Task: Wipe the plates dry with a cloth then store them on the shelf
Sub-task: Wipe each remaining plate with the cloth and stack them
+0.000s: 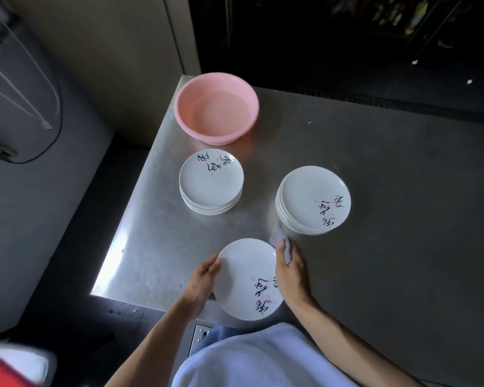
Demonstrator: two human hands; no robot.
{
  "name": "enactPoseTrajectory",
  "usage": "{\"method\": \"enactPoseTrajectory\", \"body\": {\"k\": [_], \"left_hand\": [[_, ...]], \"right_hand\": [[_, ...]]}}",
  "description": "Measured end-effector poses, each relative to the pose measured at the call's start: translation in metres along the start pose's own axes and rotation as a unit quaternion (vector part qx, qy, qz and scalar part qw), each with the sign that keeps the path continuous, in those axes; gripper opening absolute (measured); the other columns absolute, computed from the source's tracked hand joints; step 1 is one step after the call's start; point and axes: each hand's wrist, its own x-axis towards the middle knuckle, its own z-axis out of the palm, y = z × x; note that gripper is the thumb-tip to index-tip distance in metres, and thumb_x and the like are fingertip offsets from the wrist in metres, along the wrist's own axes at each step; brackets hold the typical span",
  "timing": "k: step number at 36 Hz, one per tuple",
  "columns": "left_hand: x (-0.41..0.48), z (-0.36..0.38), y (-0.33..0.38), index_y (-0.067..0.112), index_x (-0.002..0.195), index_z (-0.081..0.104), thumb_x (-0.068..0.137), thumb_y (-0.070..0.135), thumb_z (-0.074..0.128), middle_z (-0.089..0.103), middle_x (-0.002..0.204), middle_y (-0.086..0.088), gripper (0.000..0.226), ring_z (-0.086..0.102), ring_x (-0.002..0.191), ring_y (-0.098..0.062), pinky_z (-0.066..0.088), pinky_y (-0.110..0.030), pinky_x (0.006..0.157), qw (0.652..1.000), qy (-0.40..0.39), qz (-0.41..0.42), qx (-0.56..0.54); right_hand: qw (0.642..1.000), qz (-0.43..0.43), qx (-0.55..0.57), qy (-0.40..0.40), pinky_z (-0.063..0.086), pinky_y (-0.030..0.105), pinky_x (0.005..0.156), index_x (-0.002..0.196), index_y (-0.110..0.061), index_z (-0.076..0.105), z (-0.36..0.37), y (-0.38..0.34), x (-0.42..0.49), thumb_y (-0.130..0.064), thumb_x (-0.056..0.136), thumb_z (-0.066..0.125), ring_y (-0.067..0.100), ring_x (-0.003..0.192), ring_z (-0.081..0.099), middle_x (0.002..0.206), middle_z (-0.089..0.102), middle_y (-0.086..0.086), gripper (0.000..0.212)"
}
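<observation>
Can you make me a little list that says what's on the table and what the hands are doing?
table: shiny metal table
basin: pink basin at the far corner, seems to hold water
left stack: plates piled near the basin
right stack: plates piled further right
held plate: white plate with dark writing
left hand: left hand grips the plate's left edge
right hand: right hand holds a cloth at the plate's right edge
shelf: cannot tell

Basin (216, 108) behind two plate stacks (210, 182) on table (389, 247).
</observation>
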Motion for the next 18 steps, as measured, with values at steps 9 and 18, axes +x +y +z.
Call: {"method": "enactPoseTrajectory", "body": {"k": [9,18], "left_hand": [[-0.006,0.006,-0.001,0.028,0.114,0.074,0.110,0.035,0.045,0.078,0.103,-0.003,0.030,0.073,0.085,-0.018,0.059,-0.036,0.063,0.996,0.048,-0.033,-0.067],[-0.006,-0.011,0.018,0.030,0.122,0.068,0.111,0.033,0.042,0.073,0.107,0.001,0.028,0.069,0.087,-0.017,0.057,-0.034,0.055,0.986,0.111,0.011,-0.126]], "right_hand": [[0.930,-0.188,-0.179,-0.261,-0.005,0.011,0.114,0.154,-0.020,0.039,0.045,-0.004,-0.035,-0.061,0.099,0.002,0.024,0.148,0.030,0.156,0.042,0.004,0.078],[0.812,-0.400,-0.278,-0.322,0.023,0.032,0.120,0.142,-0.021,0.055,-0.001,0.025,-0.012,-0.049,0.107,0.026,0.017,0.145,0.038,0.155,0.044,-0.002,0.054]]}}
